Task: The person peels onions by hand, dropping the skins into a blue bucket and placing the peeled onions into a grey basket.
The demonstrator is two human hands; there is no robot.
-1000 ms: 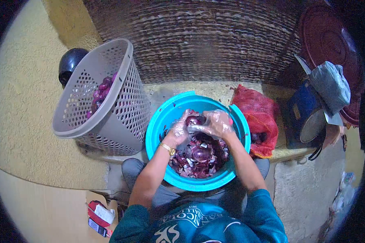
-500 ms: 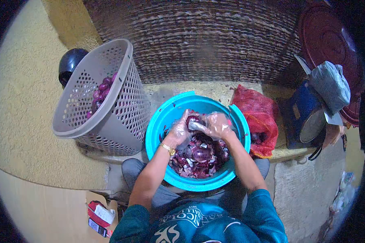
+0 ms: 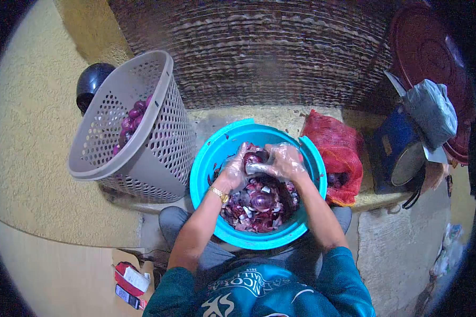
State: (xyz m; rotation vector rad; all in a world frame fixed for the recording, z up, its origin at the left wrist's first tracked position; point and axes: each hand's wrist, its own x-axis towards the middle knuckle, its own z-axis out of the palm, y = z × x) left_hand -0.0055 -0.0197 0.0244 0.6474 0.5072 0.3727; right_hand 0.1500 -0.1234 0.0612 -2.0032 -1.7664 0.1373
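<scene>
Both hands work inside a turquoise plastic basin (image 3: pixel 197 195), in clear plastic gloves. My left hand (image 3: pixel 235 170) is closed round a red onion (image 3: pixel 253 158), holding it above the others. From the other side, my right hand (image 3: pixel 284 161) has its thumb against this onion and its fingers curled. A small pinkish-red bit (image 3: pixel 301 157) shows at the outer edge of my right hand; what it belongs to is hidden. Beneath lie a whole red onion (image 3: pixel 262 201) and many loose papery skins (image 3: pixel 254 224), purple with a few whitish pieces.
At the left a beige perforated basket (image 3: pixel 166 153) leans, with several red onions (image 3: pixel 134 121) inside. A red mesh sack (image 3: pixel 333 137) touches the basin's right side. Farther right are a blue weighing scale (image 3: pixel 394 150), a grey plastic bag (image 3: pixel 431 113) and a dark red lid (image 3: pixel 428 50).
My right thumb and fingers have shifted on the held onion, which now shows more of its purple side. The left hand has barely moved.
</scene>
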